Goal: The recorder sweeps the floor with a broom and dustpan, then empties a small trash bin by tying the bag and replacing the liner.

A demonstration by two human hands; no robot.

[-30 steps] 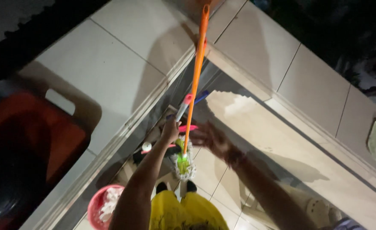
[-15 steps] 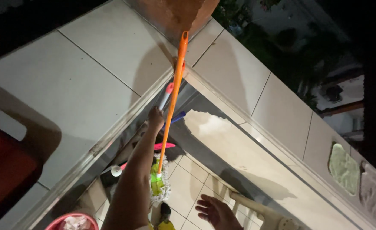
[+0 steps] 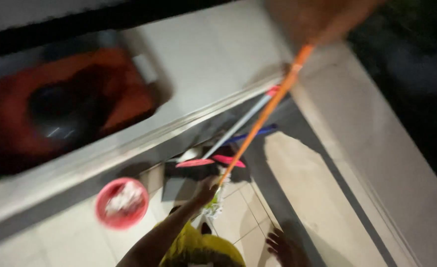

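Above the left hand [image 3: 206, 193], grip closed on it, orange mop handle [image 3: 268, 111]; right hand [image 3: 285, 244] open.

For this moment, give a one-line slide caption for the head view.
Left hand grips an orange mop handle over a tiled floor; right hand hangs free.
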